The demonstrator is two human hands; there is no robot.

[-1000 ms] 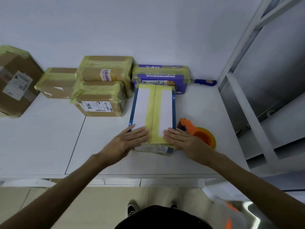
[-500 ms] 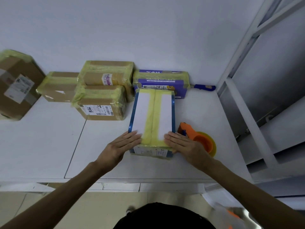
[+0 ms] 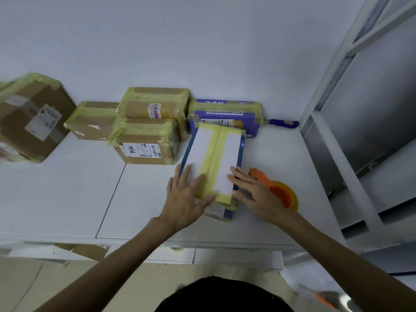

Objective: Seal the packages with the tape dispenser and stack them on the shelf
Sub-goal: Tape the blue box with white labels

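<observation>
Head cam view: the white-and-blue package (image 3: 227, 158) lay flat on the white table (image 3: 67, 199), right of centre, its far end right up against a purple box (image 3: 225, 113). Left hand (image 3: 184, 199) was flat on the near left of the top, fingers spread and straight, gripping nothing. Right hand (image 3: 258, 197) was the same deal: straight fingers against the near right edge, nothing held. The orange tape dispenser (image 3: 283, 194) lay just beside it on the right.

Looked to me like the press-the-tape-down bit. To do it well I'd rub firmly from the seam outward, then fold the tail over the near end so no corners lift.

The package had a wide yellow tape strip (image 3: 213, 158) down the middle, lying flat, with blue edging along the sides, and the near end looked a bit crinkly. The shelf (image 3: 333, 154) stood off to the right
</observation>
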